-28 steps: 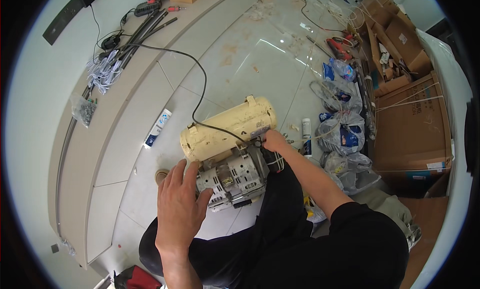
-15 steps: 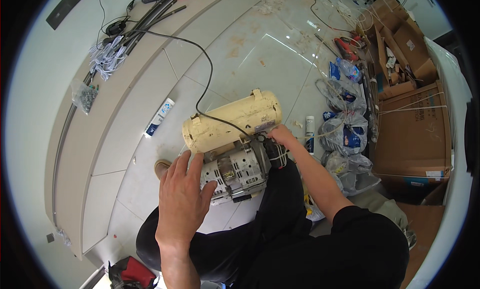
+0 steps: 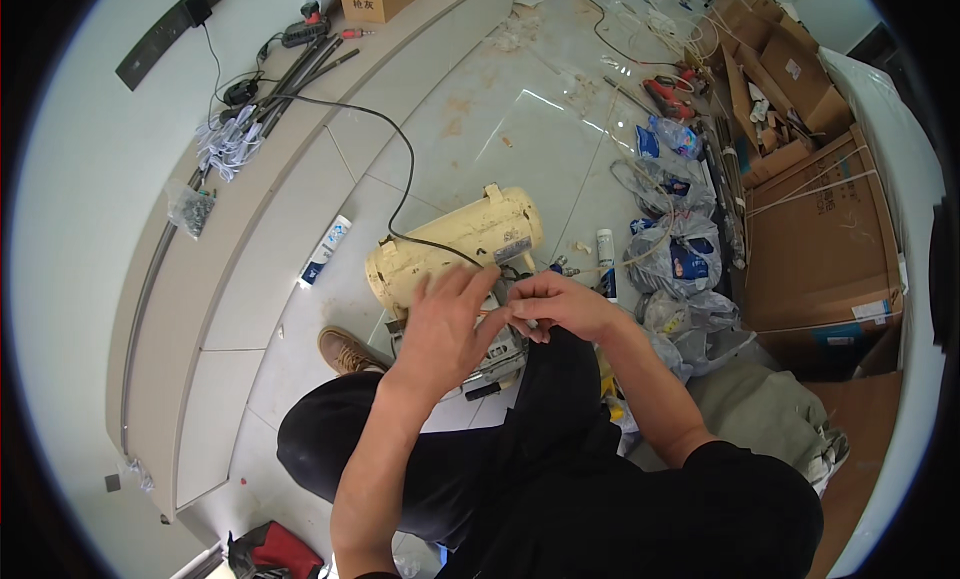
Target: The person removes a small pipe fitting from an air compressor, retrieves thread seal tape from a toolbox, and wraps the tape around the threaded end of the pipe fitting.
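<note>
Between my legs stands an air compressor, with a scuffed cream tank (image 3: 452, 241) and a silver motor (image 3: 497, 362) on its near side. Both hands meet above the motor and hide much of it. My right hand (image 3: 565, 307) has its thumb and fingers pinched together; whatever they hold is too small to make out. My left hand (image 3: 445, 329) arches over the motor with its fingers apart, its thumb near the right fingertips. From the compressor a black cable (image 3: 411, 169) curves up to the ledge.
Along the left runs a curved ledge (image 3: 285, 144) bearing rods, white cords and a bag of screws (image 3: 191, 209). A sealant tube (image 3: 325, 251) lies at its foot. To the right are plastic bags (image 3: 680, 254), another tube (image 3: 606, 264) and cardboard boxes (image 3: 825, 249).
My left hand has moved right and forward, over the motor. The right hand has drawn back from the compressor's right end to meet it. The whole view has shifted slightly.
</note>
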{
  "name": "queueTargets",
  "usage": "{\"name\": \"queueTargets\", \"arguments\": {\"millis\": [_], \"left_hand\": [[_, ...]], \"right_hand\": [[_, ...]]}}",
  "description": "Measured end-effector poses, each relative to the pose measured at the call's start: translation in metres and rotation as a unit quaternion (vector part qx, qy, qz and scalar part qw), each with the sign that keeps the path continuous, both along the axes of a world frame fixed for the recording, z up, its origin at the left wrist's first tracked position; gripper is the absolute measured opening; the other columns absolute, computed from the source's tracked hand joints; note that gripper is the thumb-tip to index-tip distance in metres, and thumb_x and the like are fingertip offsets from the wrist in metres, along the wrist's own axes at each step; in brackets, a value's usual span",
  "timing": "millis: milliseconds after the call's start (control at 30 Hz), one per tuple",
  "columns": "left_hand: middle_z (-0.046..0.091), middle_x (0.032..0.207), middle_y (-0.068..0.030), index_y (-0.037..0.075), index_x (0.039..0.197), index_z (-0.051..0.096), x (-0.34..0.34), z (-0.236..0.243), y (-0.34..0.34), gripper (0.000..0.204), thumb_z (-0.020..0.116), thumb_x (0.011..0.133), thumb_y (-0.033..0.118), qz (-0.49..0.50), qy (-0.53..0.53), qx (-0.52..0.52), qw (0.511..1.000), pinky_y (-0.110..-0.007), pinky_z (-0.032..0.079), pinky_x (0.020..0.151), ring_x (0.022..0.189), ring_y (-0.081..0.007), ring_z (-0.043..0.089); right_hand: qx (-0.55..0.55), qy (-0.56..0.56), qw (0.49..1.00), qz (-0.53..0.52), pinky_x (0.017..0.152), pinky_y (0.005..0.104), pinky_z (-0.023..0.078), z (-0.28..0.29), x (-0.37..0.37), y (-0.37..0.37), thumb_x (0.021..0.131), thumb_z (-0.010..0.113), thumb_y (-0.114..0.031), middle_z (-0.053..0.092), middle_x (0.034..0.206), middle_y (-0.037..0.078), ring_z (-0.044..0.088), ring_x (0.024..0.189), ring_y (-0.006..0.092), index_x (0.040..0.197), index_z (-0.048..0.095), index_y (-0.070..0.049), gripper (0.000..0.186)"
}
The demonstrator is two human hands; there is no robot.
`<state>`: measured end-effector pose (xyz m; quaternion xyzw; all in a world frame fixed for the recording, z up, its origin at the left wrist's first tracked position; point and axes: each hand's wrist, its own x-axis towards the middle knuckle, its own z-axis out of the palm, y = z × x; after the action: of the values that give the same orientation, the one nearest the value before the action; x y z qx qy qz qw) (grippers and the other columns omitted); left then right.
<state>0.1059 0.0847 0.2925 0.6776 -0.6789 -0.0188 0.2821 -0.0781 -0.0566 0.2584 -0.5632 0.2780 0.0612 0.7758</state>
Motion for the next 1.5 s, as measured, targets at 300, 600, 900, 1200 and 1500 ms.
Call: {"name": "queueTargets", "arguments": {"millis": [300,600,900,1200,1500], "left_hand": [[0.052,0.069,0.0011,0.001,0.103,0.061,-0.032,-0.015,0.021,0.037,0.044,0.111,0.032,-0.026,0.646,0.052,0.761,-0.025,0.05,0.056,0.057,-0.0064,0.051],[0.049,0.067,0.0008,0.004,0.104,0.058,-0.032,-0.016,0.033,0.039,0.042,0.111,0.039,-0.036,0.682,0.055,0.729,-0.025,0.049,0.054,0.054,-0.0077,0.047],[0.05,0.063,-0.0017,0.004,0.099,0.057,-0.024,-0.004,0.035,0.035,0.042,0.111,0.033,-0.04,0.683,0.137,0.717,-0.027,0.05,0.054,0.052,-0.0104,0.048],[0.051,0.064,-0.0013,0.002,0.111,0.057,-0.026,0.007,0.04,0.023,0.041,0.107,0.018,-0.013,0.659,0.089,0.746,-0.026,0.047,0.054,0.053,-0.0082,0.048],[0.051,0.065,-0.0014,0.003,0.109,0.058,-0.033,-0.001,0.036,0.027,0.041,0.11,0.026,0.012,0.721,-0.024,0.692,-0.026,0.046,0.052,0.051,-0.0087,0.048]], "right_hand": [[-0.129,-0.267,0.926,-0.234,0.067,0.0273,0.054,0.057,0.023,0.067,0.098,0.063,-0.002,0.067,0.087,0.004,0.066,0.082,0.0082,0.12,0.06,0.004,0.023],[-0.453,-0.206,0.838,-0.224,0.058,0.0231,0.044,0.06,0.038,0.079,0.09,0.072,-0.004,0.065,0.079,0.001,0.055,0.064,0.0041,0.111,0.072,0.002,0.022],[-0.313,-0.132,0.926,-0.165,0.054,0.0232,0.035,0.063,0.031,0.053,0.086,0.078,-0.01,0.055,0.065,-0.006,0.044,0.058,0.0018,0.103,0.076,0.001,0.021],[-0.378,-0.24,0.865,-0.227,0.064,0.0265,0.047,0.066,0.035,0.066,0.086,0.077,-0.009,0.066,0.082,0.004,0.059,0.073,0.0091,0.103,0.074,0.003,0.021],[-0.468,-0.23,0.82,-0.235,0.075,0.0288,0.056,0.07,0.041,0.081,0.086,0.075,0.0,0.074,0.094,0.011,0.07,0.081,0.0159,0.107,0.072,0.002,0.022]]}}
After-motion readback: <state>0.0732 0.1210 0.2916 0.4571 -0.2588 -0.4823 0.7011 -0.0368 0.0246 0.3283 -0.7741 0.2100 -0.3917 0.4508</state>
